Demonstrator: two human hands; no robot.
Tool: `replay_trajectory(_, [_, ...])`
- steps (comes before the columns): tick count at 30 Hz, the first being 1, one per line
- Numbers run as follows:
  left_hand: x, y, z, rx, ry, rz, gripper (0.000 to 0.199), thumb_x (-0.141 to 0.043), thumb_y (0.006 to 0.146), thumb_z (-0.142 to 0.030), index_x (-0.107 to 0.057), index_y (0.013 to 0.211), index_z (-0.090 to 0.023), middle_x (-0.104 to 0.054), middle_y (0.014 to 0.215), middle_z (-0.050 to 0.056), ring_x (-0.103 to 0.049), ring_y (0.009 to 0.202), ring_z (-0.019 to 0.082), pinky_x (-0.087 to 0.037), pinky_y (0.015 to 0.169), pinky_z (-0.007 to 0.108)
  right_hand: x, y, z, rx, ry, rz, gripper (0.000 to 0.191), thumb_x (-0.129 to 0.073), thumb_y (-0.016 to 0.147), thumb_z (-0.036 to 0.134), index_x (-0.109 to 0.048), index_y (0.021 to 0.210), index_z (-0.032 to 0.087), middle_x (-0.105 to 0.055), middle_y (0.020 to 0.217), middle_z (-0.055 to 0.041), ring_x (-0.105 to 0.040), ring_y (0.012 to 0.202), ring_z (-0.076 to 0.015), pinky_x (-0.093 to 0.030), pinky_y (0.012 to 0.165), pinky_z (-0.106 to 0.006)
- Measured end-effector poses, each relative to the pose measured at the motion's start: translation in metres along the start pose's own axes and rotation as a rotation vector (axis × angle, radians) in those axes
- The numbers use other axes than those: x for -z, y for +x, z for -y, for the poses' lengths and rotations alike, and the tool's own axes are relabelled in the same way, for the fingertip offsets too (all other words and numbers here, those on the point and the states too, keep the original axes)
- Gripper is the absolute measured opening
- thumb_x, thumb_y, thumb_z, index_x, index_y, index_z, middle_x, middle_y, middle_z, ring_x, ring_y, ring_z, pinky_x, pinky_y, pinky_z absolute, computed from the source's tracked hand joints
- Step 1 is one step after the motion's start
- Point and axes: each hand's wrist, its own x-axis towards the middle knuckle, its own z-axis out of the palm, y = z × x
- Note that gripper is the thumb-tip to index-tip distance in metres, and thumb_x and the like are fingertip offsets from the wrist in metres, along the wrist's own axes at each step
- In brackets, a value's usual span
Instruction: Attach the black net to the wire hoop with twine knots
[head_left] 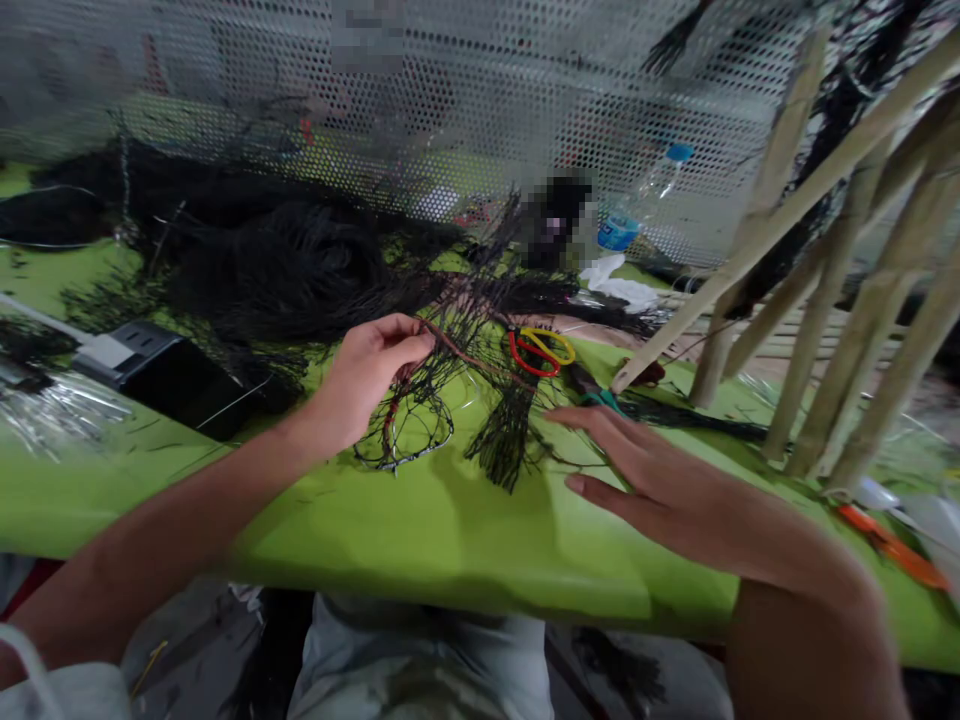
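Observation:
My left hand (379, 375) pinches a thin reddish-brown cord (469, 355) between thumb and fingers. Below its fingertips hangs a wire loop (412, 460) wound with dark thread and crossed by a net of black strands. My right hand (637, 465) is held over the table with fingers stretched out and thumb apart, holding nothing. Near its fingertips is a dark, brush-like bundle of fibres (504, 435). Scissors with red and yellow handle loops (541, 352) lie just behind the bundle. A tool with green handles (600, 399) lies past my right fingertips.
Heaped black fibres (300, 255) cover the back left of the green table (450, 550). A black power bank or adapter (165, 370) with a white plug sits left. Bamboo sticks (877, 310) stand at right, near an orange-handled tool (892, 548). A plastic bottle (645, 200) stands by the perforated metal panel (465, 90).

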Motion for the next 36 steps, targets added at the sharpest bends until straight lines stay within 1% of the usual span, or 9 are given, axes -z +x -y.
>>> replay_trajectory(1, [-0.001,-0.002,-0.001,-0.005,0.004,-0.005,0.015,-0.073,0.079,-0.032,-0.068,0.08,-0.018,-0.058,0.072,0.0,-0.048,0.064,0.012,-0.037,0.055,0.025,0.005,0.005,0.014,0.056,-0.111,-0.068,0.029,-0.06,0.104,0.043,-0.065,0.13,0.031,-0.067,0.122,-0.0111,-0.069,0.107,-0.0298,-0.057,0.091,-0.049])
replay_trajectory(3, [-0.002,-0.007,-0.002,-0.022,0.021,-0.018,0.015,-0.075,0.08,-0.032,-0.069,0.081,-0.018,-0.06,0.073,0.0,-0.049,0.065,0.012,-0.037,0.056,0.025,0.013,0.022,0.048,0.097,-0.16,-0.364,0.013,-0.061,0.103,0.034,-0.07,0.097,0.026,-0.066,0.104,-0.0089,-0.066,0.095,-0.0259,-0.054,0.086,-0.045])
replay_trajectory(5, [-0.002,-0.011,-0.003,-0.061,0.054,-0.02,0.016,-0.078,0.081,-0.032,-0.071,0.082,-0.018,-0.062,0.073,0.0,-0.049,0.065,0.012,-0.037,0.056,0.025,0.013,0.046,0.081,0.137,-0.012,-0.586,0.007,-0.062,0.104,0.024,-0.069,0.102,0.025,-0.067,0.095,-0.005,-0.065,0.084,-0.0186,-0.052,0.075,-0.035])
replay_trajectory(8, [-0.002,-0.018,-0.006,-0.126,0.092,0.01,0.02,-0.083,0.082,-0.035,-0.073,0.086,-0.019,-0.064,0.073,-0.001,-0.05,0.064,0.011,-0.038,0.055,0.025,0.0,0.084,0.103,0.185,-0.069,-0.62,0.017,-0.057,0.106,0.024,-0.072,0.113,0.022,-0.073,0.096,-0.0048,-0.07,0.085,-0.018,-0.052,0.071,-0.032])
replay_trajectory(15, [-0.003,-0.028,-0.01,-0.218,0.125,0.042,0.01,-0.08,0.09,-0.027,-0.074,0.095,-0.021,-0.069,0.083,-0.001,-0.059,0.073,0.012,-0.046,0.063,0.024,-0.031,0.102,0.085,0.166,-0.11,-0.812,0.017,-0.06,0.103,0.019,-0.072,0.115,0.016,-0.077,0.103,-0.0074,-0.072,0.085,-0.0166,-0.055,0.069,-0.031])
replay_trajectory(27, [0.0,-0.03,-0.024,-0.279,0.196,0.095,0.015,-0.073,0.095,-0.029,-0.071,0.085,-0.019,-0.067,0.072,-0.003,-0.058,0.064,0.011,-0.045,0.058,0.024,-0.033,0.097,0.077,0.279,-0.193,-0.843,0.014,-0.065,0.099,0.015,-0.076,0.101,0.023,-0.077,0.095,-0.0043,-0.072,0.081,-0.0157,-0.055,0.069,-0.03])
replay_trajectory(30, [0.0,-0.032,-0.025,-0.428,0.381,0.003,0.008,-0.072,0.094,-0.02,-0.069,0.086,-0.019,-0.069,0.072,-0.004,-0.061,0.065,0.01,-0.047,0.061,0.023,-0.038,0.096,0.076,0.311,-0.2,-0.866,0.013,-0.066,0.097,0.016,-0.075,0.1,0.024,-0.077,0.091,-0.0034,-0.071,0.077,-0.015,-0.054,0.066,-0.029])
replay_trajectory(34, [0.003,-0.035,-0.024,-0.809,0.735,-0.144,0.009,-0.073,0.091,-0.014,-0.069,0.088,-0.021,-0.069,0.07,-0.004,-0.061,0.061,0.012,-0.048,0.063,0.029,-0.044,0.109,0.051,0.364,0.009,-1.262,0.016,-0.055,0.102,0.032,-0.064,0.09,0.027,-0.059,0.068,0.0006,-0.053,0.055,-0.0144,-0.044,0.054,-0.031])
replay_trajectory(36, [0.005,-0.035,-0.022,-0.933,0.796,-0.153,0.01,-0.074,0.089,-0.013,-0.07,0.09,-0.023,-0.073,0.072,-0.003,-0.063,0.061,0.013,-0.047,0.061,0.031,-0.044,0.122,0.033,0.252,0.152,-1.37,0.025,-0.04,0.107,0.039,-0.059,0.096,0.028,-0.054,0.072,-0.0011,-0.048,0.056,-0.0158,-0.04,0.052,-0.031])
